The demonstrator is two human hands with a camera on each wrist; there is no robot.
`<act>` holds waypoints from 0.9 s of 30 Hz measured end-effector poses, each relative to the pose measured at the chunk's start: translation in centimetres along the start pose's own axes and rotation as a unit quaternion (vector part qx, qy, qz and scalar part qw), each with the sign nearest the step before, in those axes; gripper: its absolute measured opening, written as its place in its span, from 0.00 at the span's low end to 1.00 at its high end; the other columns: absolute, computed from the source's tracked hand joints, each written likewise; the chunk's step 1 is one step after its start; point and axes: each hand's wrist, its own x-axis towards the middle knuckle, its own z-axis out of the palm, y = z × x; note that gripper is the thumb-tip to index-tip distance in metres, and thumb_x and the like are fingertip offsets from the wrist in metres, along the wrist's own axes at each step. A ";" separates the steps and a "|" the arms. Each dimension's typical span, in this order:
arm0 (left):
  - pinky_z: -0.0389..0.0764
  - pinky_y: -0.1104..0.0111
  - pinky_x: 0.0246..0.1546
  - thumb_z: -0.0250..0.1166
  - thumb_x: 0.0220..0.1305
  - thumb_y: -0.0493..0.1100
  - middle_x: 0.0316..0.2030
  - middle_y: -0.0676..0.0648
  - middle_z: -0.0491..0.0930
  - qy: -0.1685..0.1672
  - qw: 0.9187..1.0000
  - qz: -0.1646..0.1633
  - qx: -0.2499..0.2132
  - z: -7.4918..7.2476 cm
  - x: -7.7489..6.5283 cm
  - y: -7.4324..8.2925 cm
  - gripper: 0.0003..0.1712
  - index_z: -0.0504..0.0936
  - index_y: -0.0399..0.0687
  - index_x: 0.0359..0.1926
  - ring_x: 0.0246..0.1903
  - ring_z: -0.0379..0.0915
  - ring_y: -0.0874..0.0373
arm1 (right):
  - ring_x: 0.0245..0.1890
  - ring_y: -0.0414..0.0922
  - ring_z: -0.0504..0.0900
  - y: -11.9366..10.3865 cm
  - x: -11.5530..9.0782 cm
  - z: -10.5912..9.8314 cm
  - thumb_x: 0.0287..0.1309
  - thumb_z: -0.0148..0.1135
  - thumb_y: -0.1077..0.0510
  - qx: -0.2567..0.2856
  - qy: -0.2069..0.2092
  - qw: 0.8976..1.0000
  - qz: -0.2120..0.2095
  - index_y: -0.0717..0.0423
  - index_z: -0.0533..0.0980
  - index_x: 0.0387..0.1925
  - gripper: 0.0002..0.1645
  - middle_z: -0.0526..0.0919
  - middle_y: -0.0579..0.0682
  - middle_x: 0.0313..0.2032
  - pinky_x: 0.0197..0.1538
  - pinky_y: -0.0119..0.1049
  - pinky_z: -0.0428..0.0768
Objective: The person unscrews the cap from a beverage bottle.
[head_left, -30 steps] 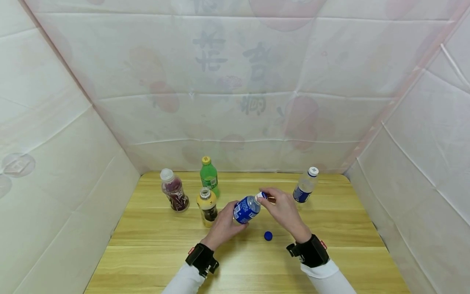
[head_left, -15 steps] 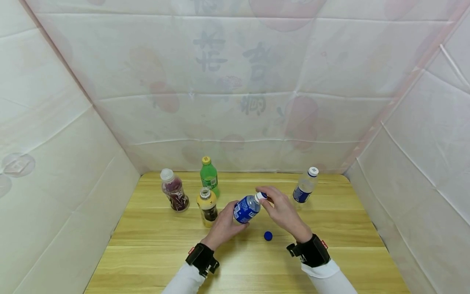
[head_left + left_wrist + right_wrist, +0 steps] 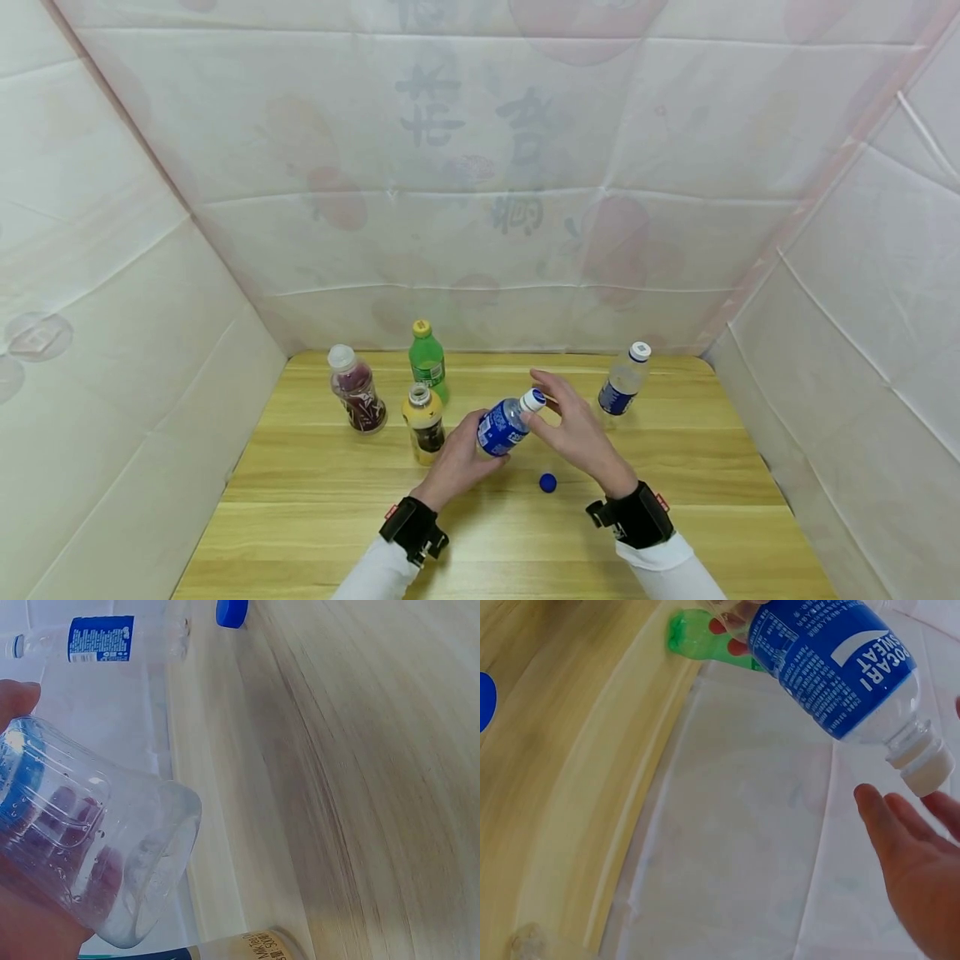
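Note:
My left hand (image 3: 459,467) grips a clear plastic drink bottle (image 3: 501,429) with a blue label, tilted with its neck up to the right. A white cap (image 3: 532,401) with a blue top sits on the neck. My right hand (image 3: 577,429) is beside this cap, thumb and fingers spread around it. In the right wrist view the fingertips (image 3: 868,796) look apart from the cap (image 3: 928,771). Through the clear lower part of the bottle (image 3: 142,847), fingers show in the left wrist view. A loose blue cap (image 3: 547,482) lies on the table below the hands.
Left of the hands stand an uncapped yellow bottle (image 3: 423,425), a green bottle (image 3: 427,360) with a yellow cap, and a dark purple bottle (image 3: 358,396). At right stands another blue-labelled bottle (image 3: 621,385). Fabric walls surround the wooden table (image 3: 300,517).
The right fingers were on the white cap and have spread away from it, showing its blue top. The left hand and its bottle have stayed in place.

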 end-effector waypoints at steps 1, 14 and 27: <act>0.79 0.49 0.59 0.81 0.56 0.46 0.59 0.40 0.78 0.001 1.000 -0.001 -0.001 0.0 0.0 0.0 0.46 0.67 0.39 0.70 0.57 0.77 0.46 | 0.67 0.60 0.75 0.0 0.0 0.1 0.69 0.68 0.52 0.007 0.007 1.000 0.009 0.58 0.65 0.74 0.38 0.70 0.61 0.70 0.65 0.54 0.77; 0.79 0.49 0.60 0.81 0.55 0.45 0.58 0.41 0.78 0.003 1.000 -0.001 0.005 0.1 0.0 0.1 0.46 0.68 0.39 0.69 0.57 0.77 0.46 | 0.49 0.50 0.84 0.1 0.1 1.2 0.72 0.63 0.45 -0.055 0.100 0.993 0.018 0.61 0.71 0.69 0.35 0.82 0.56 0.52 0.51 0.48 0.85; 0.79 0.53 0.60 0.81 0.55 0.44 0.59 0.43 0.78 -0.004 1.000 0.002 -0.001 0.2 0.0 0.0 0.45 0.68 0.42 0.70 0.57 0.78 0.50 | 0.34 0.42 0.79 -0.6 0.3 1.6 0.64 0.71 0.43 -0.124 0.133 0.983 0.030 0.60 0.83 0.49 0.25 0.83 0.48 0.38 0.36 0.35 0.80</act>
